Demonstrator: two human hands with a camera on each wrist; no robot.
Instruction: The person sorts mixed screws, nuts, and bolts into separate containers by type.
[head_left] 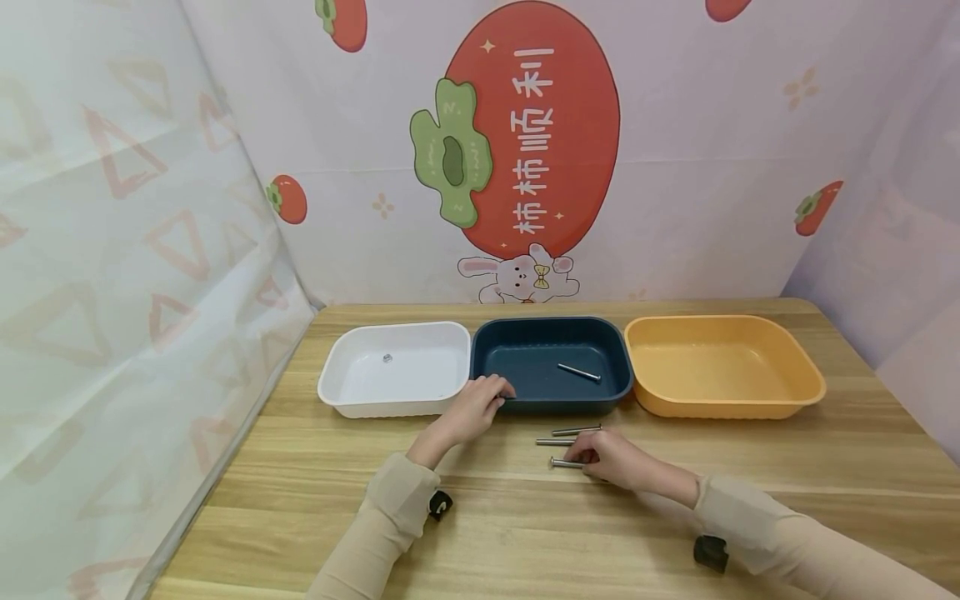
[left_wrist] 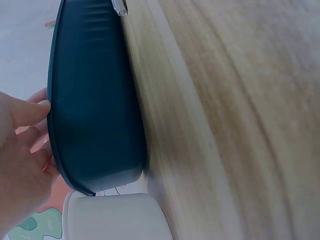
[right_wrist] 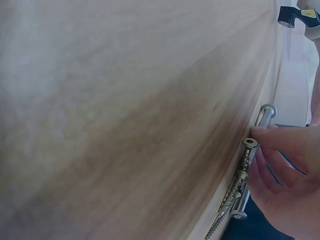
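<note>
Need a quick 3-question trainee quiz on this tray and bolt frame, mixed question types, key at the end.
1. True or false: the orange tray holds a bolt.
2. Which tray does the left hand touch: A white, B dark blue, C orange?
3. Fill in: the right hand pinches a ____ on the table.

Key: 1 false, the only bolt seen in a tray lies in the dark blue tray. 2 B, grip at its near-left rim. 3 bolt.

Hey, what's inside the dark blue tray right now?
One metal bolt lies loose on the floor of the dark blue tray, toward its right side. The left hand grips the tray's near-left rim, so the bit of floor under those fingers is hidden.
</note>
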